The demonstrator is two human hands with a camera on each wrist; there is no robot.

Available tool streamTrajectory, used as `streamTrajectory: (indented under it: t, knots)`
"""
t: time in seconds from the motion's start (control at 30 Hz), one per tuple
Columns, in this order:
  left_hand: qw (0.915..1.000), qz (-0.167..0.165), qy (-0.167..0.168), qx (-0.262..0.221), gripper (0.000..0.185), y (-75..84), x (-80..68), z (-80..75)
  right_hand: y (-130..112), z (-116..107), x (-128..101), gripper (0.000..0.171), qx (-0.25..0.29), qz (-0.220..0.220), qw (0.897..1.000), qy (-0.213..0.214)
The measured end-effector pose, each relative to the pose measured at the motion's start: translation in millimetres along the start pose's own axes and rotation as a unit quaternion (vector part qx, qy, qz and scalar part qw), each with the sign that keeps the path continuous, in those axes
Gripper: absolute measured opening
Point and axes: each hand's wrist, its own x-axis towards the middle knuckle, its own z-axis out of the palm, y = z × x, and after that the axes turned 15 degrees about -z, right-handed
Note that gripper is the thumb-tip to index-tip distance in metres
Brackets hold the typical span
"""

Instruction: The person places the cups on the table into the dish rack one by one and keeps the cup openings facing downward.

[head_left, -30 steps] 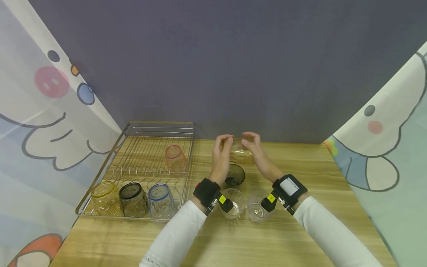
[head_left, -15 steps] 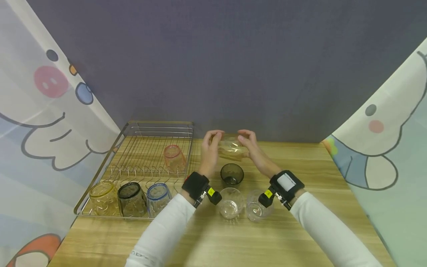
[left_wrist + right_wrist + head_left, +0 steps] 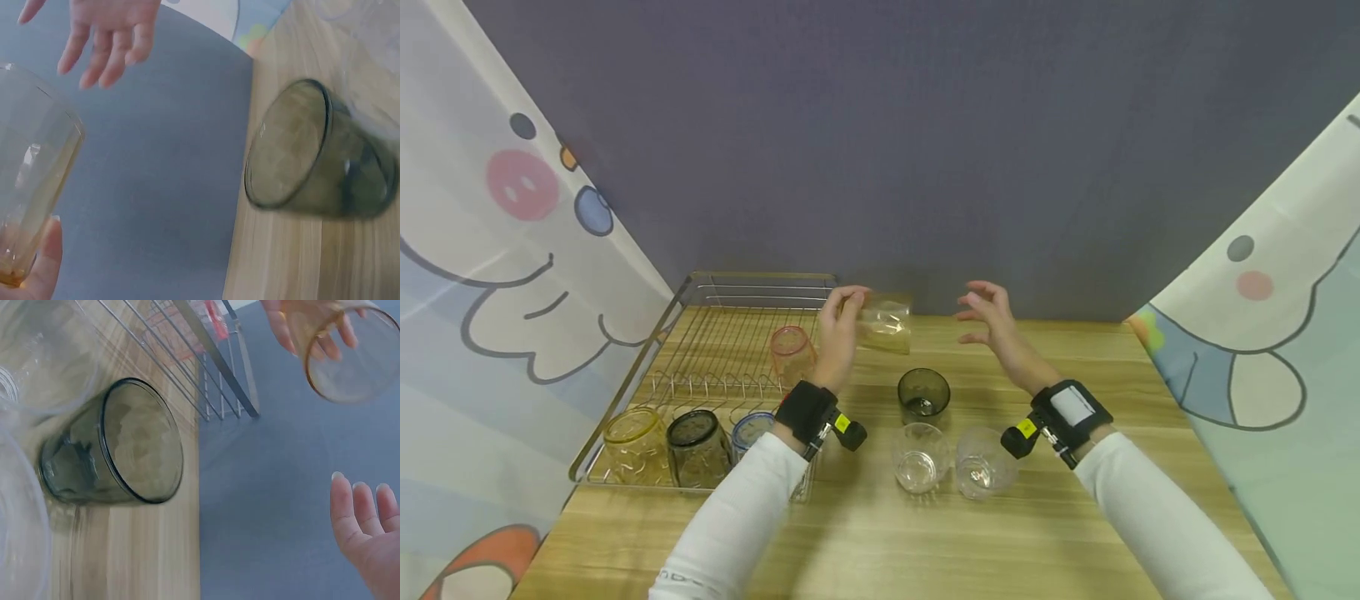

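Just right of the wire dish rack point(image 3: 700, 287), above the far edge of the tabletop point(image 3: 880, 533), the left hand point(image 3: 837, 333) grips a pale amber glass point(image 3: 885, 323) tilted on its side, fingers and thumb curled round its base end. The right hand point(image 3: 992, 321) hangs right of the rack and apart from the glass, fingers spread and relaxed, holding nothing.

In the rack a pink glass point(image 3: 792, 352) stands mouth down near the middle, and a yellow glass point(image 3: 632, 442), a dark glass point(image 3: 697, 446) and a blue-rimmed glass point(image 3: 751, 429) sit mouth down along its near side. If this glass is to join them, my judgement is that the left hand should finish turning it mouth down before lowering, aim for a free stretch of wire beside the pink glass, and let the rim settle flat before the fingers loosen. A one-handed hold on smooth glass can slip, so a firm wrap low on the body seems wise.

On the tabletop to the right of the rack stand a smoky grey glass point(image 3: 923, 393) and two clear glasses point(image 3: 919, 457) point(image 3: 981, 462), all upright.

No brand or readable writing shows; small yellow tags on the wrist straps are too small to read.
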Motion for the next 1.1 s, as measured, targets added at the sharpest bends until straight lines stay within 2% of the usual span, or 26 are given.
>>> streamTrajectory:
  t: [0.17,0.33,0.43,0.53,0.8,0.93,1.1]
  knots:
    - [0.9993,0.009,-0.01,0.036,0.029,4.6,3.7,-12.2,-3,-15,-1,0.056,0.003,-0.003,1.0,0.031]
    - [0.9995,0.004,-0.006,0.032,0.033,11.0,7.0,-26.5,-7,-27,-2,0.046,0.023,-0.014,0.998,0.054]
    - [0.9998,0.004,0.008,0.019,0.033,13.6,7.9,-37.0,-10,-33,-3,0.043,0.023,-0.015,0.998,0.053]
    - [0.9996,0.017,0.019,0.013,0.033,15.5,9.6,-48.7,-14,-42,-5,0.048,0.007,-0.019,0.999,0.044]
    - [0.9966,0.055,0.052,0.032,0.025,21.0,18.8,-79.1,-20,-65,-5,0.042,-0.054,-0.032,0.998,0.022]
    - [0.9955,0.041,0.066,0.053,0.026,26.8,21.0,-92.6,-21,-73,-3,0.049,-0.09,-0.029,0.995,0.015]
    - [0.989,0.015,0.086,0.12,0.033,38.7,22.0,-110.3,-22,-76,3,0.063,-0.119,-0.016,0.993,0.001]
